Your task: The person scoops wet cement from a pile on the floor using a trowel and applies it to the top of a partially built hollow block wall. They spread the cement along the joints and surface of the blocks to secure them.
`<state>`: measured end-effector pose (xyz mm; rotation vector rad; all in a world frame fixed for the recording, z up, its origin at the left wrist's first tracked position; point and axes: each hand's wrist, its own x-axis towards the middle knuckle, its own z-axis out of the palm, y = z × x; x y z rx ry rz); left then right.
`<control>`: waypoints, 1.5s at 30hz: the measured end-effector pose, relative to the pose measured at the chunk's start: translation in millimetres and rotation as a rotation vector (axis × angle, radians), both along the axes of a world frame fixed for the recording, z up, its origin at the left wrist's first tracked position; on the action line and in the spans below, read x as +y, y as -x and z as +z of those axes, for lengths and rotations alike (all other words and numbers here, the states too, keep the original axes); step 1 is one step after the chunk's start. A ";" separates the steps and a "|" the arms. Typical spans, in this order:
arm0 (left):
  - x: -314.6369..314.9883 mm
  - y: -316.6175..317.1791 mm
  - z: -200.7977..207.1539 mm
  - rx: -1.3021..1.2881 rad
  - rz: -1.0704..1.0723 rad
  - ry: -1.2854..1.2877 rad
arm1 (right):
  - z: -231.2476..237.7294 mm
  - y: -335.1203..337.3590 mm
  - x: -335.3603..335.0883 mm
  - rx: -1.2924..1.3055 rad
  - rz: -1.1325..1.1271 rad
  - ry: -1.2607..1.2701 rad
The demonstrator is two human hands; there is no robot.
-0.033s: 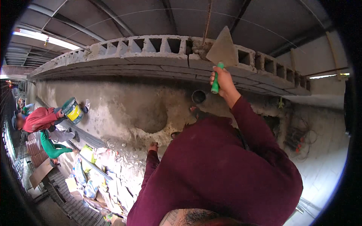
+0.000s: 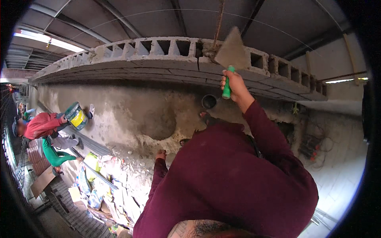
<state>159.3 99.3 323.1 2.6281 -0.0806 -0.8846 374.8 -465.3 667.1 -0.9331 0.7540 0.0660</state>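
In my right hand is a trowel, its green handle wrapped by my fingers. The broad grey blade points away from me, over the top of a hollow concrete block wall; I cannot tell whether it touches. Left of the blade, grey mortar fills the block top around an upright steel bar. My left hand hangs low at my side, above the floor, its fingers curled and nothing visible in them.
A black bucket stands between me and the wall. Wet mortar lies on the floor. At left, a person in red carries a bucket near another in green. Debris is heaped below; a string spans above the wall.
The trowel blade shifts very slightly and looks a little blurred. Everything else stays in place.
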 end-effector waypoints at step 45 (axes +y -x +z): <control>-24.2 -37.5 20.3 -0.169 -0.673 -0.227 | -58.5 -6.3 -57.3 0.049 0.361 0.157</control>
